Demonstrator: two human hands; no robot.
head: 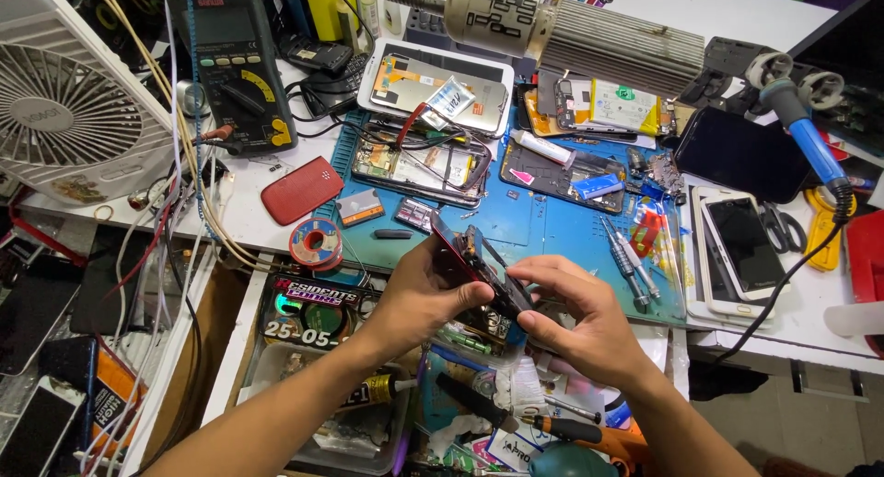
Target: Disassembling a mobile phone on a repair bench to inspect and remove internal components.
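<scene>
Holding a small red-edged phone up in the air, just in front of the blue work mat, tilted with its open back facing up. Left hand gripping its near-left side, thumb pressing the edge; right hand pinching the lower right corner with fingertips curled onto the exposed board. Both clenched on it, nothing loose.

Progress-wise, judging by the layout: already stripped of its red back cover, lying left of the mat, so looking well into the teardown. Insides partly showing, but hard telling which parts are out yet. Probably still working at something on that corner.

Out from there: two screwdrivers lying on the mat's right part, an opened phone with wires sitting on the mat's far left corner, solder spool just off the mat's left edge. White phone resting right of the mat, multimeter further back left, fan beyond that.
</scene>
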